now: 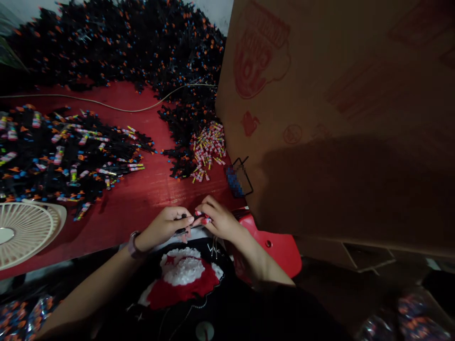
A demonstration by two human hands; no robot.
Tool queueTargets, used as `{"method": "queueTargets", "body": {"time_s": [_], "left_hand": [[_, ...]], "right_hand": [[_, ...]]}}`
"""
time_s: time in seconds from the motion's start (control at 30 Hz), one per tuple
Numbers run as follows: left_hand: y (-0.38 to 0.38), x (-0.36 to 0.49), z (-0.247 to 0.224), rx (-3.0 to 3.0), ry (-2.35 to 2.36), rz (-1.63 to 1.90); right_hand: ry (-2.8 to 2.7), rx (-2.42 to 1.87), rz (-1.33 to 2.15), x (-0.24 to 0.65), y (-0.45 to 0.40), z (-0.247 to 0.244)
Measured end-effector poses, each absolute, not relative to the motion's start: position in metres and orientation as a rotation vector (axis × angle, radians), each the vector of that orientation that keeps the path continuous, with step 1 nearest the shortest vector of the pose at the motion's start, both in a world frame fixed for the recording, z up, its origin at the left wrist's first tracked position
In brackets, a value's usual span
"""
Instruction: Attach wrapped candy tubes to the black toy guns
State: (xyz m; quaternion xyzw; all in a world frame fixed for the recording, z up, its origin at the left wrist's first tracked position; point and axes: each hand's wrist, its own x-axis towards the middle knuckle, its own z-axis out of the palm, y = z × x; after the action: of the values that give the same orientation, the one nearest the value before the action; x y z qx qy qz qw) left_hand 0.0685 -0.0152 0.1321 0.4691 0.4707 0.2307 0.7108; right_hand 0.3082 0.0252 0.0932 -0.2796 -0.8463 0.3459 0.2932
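Near the table's front edge, my left hand is closed on a small black piece. My right hand meets it at the fingertips, pinched on the other end of the black piece, with some red and white showing at its fingers. A pile of small pink, white and yellow tubes lies beyond my hands, against black pieces with orange and blue tips. To the left, more black pieces lie mixed with such tubes on the red table.
A large cardboard box stands along the right side. At the left front is a cream fan. A big black heap fills the back, and a pale cord crosses the table. A red stool or chair is at my right.
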Motion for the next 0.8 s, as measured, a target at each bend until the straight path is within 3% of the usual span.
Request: {"method": "queueTargets", "body": {"time_s": [0.2,0.33,0.47,0.57,0.63,0.7,0.8], "left_hand": [[-0.016,0.065,0.127,0.971,1.007,0.437],[-0.008,0.054,0.135,1.290,1.123,0.392],[0.019,-0.005,0.171,1.765,1.993,0.497],[0.046,-0.063,0.203,1.617,2.824,0.508],[0.063,-0.085,0.215,1.500,3.060,0.563],[0.078,-0.083,0.213,1.644,2.974,0.617],[0.099,-0.039,0.184,2.171,2.319,0.450]], "right_hand": [[-2.284,-0.771,0.891,0.302,0.021,0.079],[-2.121,-0.775,1.104,0.300,0.027,0.063],[-1.755,-1.184,1.077,0.311,0.048,0.030],[-1.660,-1.350,0.954,0.319,0.060,0.001],[-1.691,-1.359,0.898,0.319,0.064,-0.013],[-1.709,-1.346,0.849,0.316,0.065,-0.020],[-1.685,-1.306,0.816,0.312,0.065,-0.023]]}}
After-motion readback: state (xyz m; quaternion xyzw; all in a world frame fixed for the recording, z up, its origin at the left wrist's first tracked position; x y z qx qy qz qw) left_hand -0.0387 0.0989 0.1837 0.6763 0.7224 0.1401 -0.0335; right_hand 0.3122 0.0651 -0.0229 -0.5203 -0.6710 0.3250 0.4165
